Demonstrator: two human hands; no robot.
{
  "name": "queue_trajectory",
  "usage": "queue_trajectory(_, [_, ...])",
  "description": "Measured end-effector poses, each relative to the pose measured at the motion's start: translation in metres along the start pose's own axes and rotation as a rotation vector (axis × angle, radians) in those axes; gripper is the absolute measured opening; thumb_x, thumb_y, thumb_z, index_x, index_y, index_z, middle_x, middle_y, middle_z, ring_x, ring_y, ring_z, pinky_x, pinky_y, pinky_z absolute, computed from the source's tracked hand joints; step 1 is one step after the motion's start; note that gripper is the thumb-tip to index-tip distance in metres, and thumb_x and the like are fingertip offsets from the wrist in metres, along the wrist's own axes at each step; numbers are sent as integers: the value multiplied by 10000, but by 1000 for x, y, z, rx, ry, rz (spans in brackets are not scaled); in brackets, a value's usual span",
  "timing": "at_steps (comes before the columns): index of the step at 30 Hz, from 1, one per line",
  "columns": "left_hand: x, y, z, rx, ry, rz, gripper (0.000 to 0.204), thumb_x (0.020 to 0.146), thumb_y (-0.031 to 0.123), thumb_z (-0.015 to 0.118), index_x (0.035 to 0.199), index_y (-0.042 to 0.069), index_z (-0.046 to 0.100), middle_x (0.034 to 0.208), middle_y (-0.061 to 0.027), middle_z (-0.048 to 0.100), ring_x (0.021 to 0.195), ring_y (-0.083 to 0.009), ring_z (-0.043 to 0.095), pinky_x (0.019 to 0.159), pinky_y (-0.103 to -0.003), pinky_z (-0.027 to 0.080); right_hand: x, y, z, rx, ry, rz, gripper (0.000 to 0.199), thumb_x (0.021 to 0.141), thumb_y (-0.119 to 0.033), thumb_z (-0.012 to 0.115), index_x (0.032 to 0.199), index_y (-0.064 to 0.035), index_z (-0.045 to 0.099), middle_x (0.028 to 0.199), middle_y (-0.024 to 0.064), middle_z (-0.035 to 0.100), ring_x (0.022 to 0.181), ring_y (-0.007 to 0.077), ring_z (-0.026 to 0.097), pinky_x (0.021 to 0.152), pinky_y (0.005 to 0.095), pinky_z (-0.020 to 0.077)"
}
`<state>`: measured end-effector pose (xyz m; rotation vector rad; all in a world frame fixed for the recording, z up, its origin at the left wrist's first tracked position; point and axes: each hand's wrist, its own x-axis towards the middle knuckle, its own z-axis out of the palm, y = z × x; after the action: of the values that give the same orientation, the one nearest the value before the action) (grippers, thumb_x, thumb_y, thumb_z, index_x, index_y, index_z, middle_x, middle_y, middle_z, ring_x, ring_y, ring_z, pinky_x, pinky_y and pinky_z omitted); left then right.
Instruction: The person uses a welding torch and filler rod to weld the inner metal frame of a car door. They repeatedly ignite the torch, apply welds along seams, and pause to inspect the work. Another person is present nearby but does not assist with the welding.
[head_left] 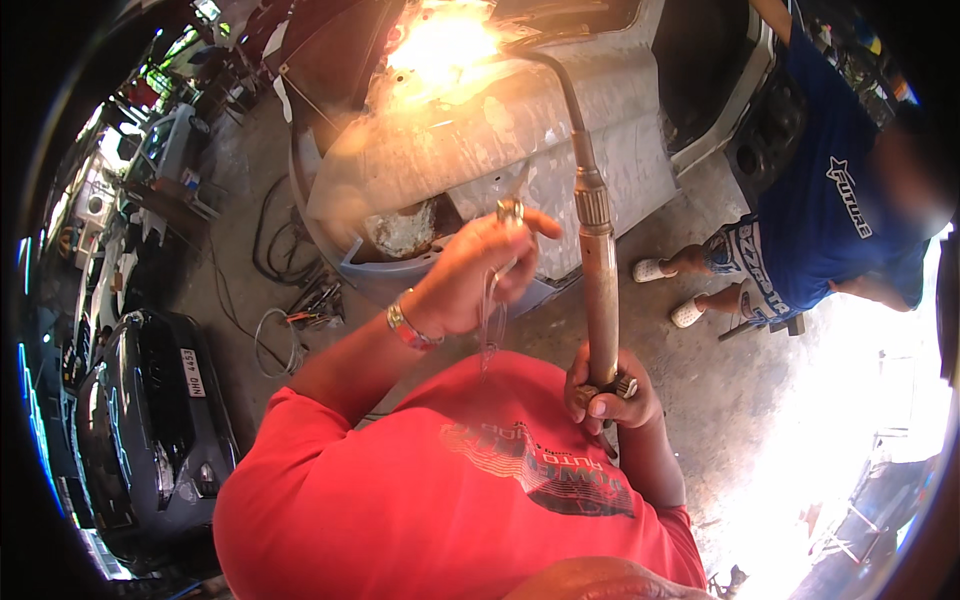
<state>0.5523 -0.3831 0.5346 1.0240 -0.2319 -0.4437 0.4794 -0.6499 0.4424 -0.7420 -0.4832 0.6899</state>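
Observation:
My right hand point(620, 390) is closed round the lower end of a gas torch point(598, 300), by its valve knobs. The torch points away from me, and its thin bent neck leads to a bright flame point(440, 45) over a car body panel point(430, 150). Glare hides the nozzle tip and the metal beneath it. Left of the torch, my left hand point(485, 265) is raised with its fingers curled. From it hangs a thin, pale, looped piece point(490, 320) whose kind I cannot make out. A wristwatch point(408, 325) is on that wrist, and a shiny metal piece point(510, 210) shows at the fingers.
At the right stands a person point(830, 220) in a blue shirt, close to the car body. Cables point(270, 240) and assorted tools point(315, 305) lie on the floor at the left. A dark car point(150, 430) is behind them. Strong sunlight falls at the lower right.

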Motion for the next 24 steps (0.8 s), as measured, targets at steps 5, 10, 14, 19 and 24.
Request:
queue_trajectory(5, [-9, 7, 23, 91, -32, 63, 401, 1047, 348, 706, 1243, 0, 677, 774, 77, 504, 641, -18, 387, 556, -218, 325, 24, -8, 10, -56, -79, 102, 575, 885, -169, 844, 1314, 30, 517, 852, 165, 688, 620, 164, 647, 498, 269, 513])
queue_trajectory(10, [-21, 28, 18, 165, 19, 134, 403, 1059, 350, 691, 1229, -12, 645, 760, 59, 492, 658, -32, 390, 561, -233, 308, 48, 1, 33, -14, -133, -120, 689, 902, -139, 835, 1453, 22, 454, 1091, 240, 693, 641, 175, 664, 574, 281, 558])
queue_trajectory(14, [-37, 38, -6, 80, 28, 76, 382, 1087, 359, 639, 1228, 4, 634, 734, 68, 466, 654, -45, 417, 595, -247, 345, 56, 17, 46, 301, -206, -201, 382, 959, -99, 762, 1274, -7, 568, 1280, 385, 577, 642, 179, 684, 633, 287, 585])
queue_trajectory(19, [-54, 46, -60, 180, -139, 83, 534, 1016, 256, 743, 1435, 18, 512, 853, 23, 527, 730, -79, 468, 631, -262, 382, 87, 56, 54, 177, -326, -313, 192, 1012, -101, 683, 1173, -46, 593, 1244, 472, 523, 607, 197, 684, 613, 285, 597])
queue_trajectory(24, [-80, 60, -125, 39, -128, 103, 678, 1073, 222, 642, 1643, 58, 313, 1041, -12, 552, 847, -98, 476, 656, -260, 426, 124, 101, 85, 281, -103, -354, 64, 1028, -80, 653, 1051, -48, 603, 1228, 411, 582, 593, 152, 680, 544, 262, 564])
